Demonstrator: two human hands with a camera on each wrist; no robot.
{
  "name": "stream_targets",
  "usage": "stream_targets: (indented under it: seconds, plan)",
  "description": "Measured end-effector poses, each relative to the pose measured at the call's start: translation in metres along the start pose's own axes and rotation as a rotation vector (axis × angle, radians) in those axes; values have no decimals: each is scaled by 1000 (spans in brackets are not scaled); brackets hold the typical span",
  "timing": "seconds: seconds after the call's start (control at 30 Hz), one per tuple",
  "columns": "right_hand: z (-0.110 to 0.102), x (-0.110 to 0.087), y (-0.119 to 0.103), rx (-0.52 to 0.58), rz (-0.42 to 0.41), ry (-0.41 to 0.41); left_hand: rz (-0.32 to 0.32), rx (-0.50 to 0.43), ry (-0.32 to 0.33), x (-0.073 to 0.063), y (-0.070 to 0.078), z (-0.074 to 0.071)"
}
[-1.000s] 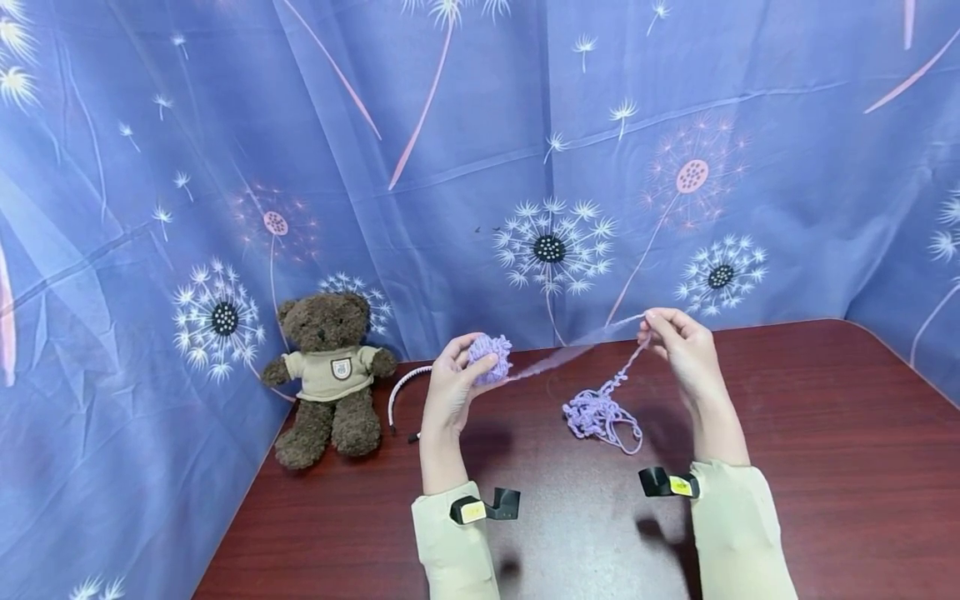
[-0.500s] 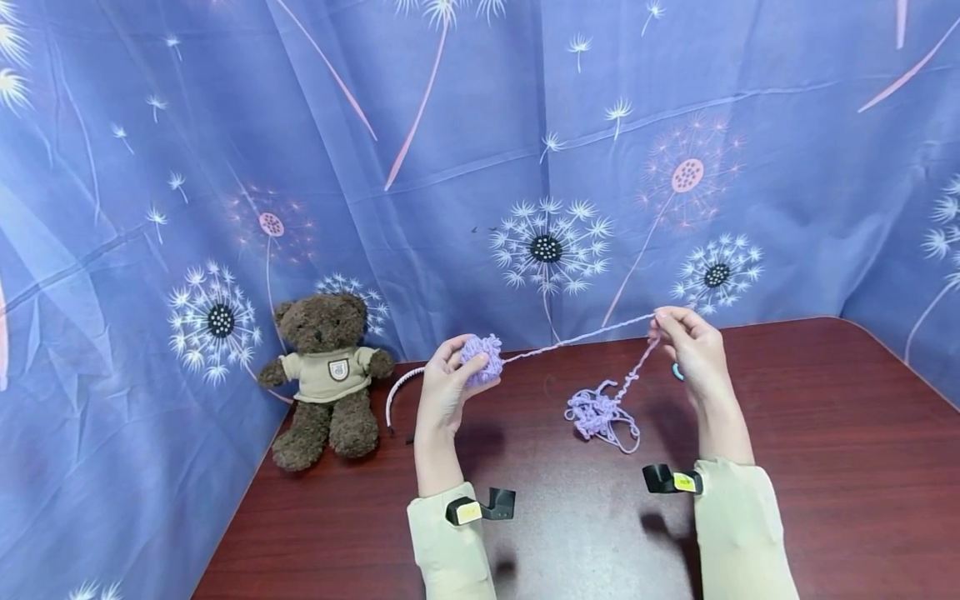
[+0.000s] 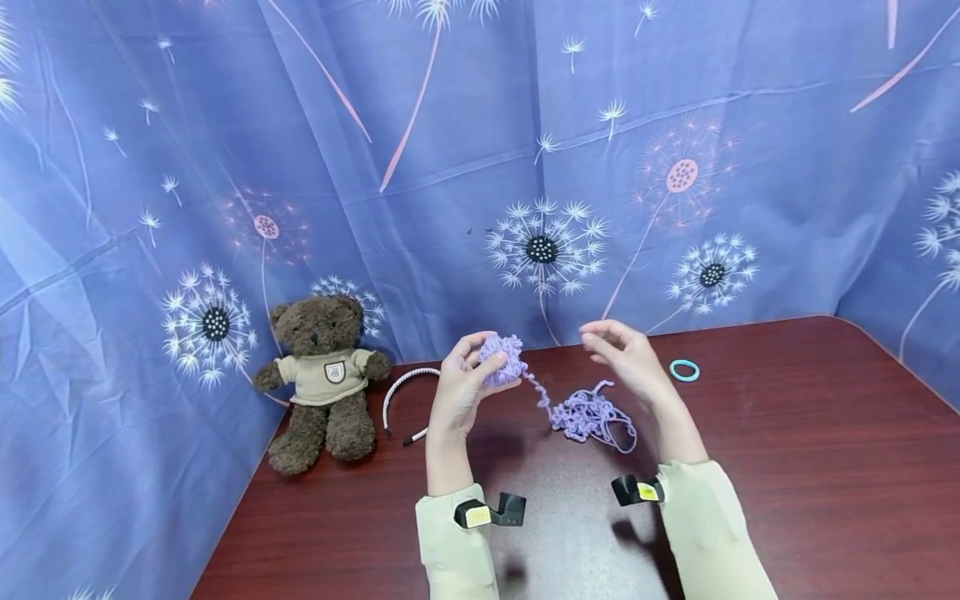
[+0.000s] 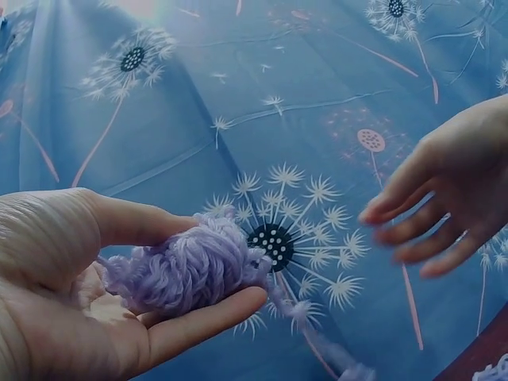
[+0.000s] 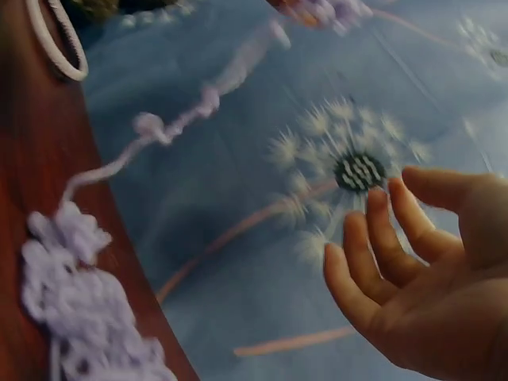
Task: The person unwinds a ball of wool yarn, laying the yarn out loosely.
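My left hand (image 3: pixel 459 385) grips a small ball of lilac yarn (image 3: pixel 501 362) between thumb and fingers, raised above the table. In the left wrist view the wound strands of the yarn ball (image 4: pixel 190 270) show between thumb and finger. A kinked strand (image 3: pixel 540 392) hangs from it to a loose tangle of the same yarn (image 3: pixel 588 415) on the tabletop. To the right, my right hand (image 3: pixel 628 360) is in the air above that tangle, fingers loosely bent and holding nothing. The right wrist view shows the right hand (image 5: pixel 421 278) apart from the strand (image 5: pixel 186 115).
A brown teddy bear (image 3: pixel 324 379) in a beige shirt sits at the table's left end. Beside it lies a white headband (image 3: pixel 401 387), partly behind my left hand. A turquoise ring (image 3: pixel 684 371) lies at the right back. A blue dandelion-print curtain (image 3: pixel 450 233) hangs behind the table.
The right hand has let go of the yarn and moved left, toward the ball. The strand, earlier stretched taut between the hands, now droops from the ball. The turquoise ring has come into full view.
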State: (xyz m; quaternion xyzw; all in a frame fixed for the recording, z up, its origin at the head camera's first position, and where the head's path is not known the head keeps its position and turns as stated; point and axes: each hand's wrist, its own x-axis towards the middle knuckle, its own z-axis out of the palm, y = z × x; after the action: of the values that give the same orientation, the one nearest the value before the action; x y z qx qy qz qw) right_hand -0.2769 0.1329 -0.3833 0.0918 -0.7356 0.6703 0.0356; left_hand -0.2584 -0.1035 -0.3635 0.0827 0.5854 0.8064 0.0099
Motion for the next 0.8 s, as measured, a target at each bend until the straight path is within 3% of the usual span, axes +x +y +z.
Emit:
stream_targets:
  seconds: [0.23, 0.37, 0.57, 0.8]
  plan:
    - [43, -2, -3, -155, -35, -268, 0, 9, -19, 0, 0, 4]
    - [59, -4, -5, -146, -44, -337, 1, 22, -3, 1, 0, 3]
    - [62, -4, -3, -133, -39, -272, -4, 18, 10, 1, 0, -1]
    - [44, -1, -5, -51, -6, -137, -6, 4, 7, 0, 1, -3]
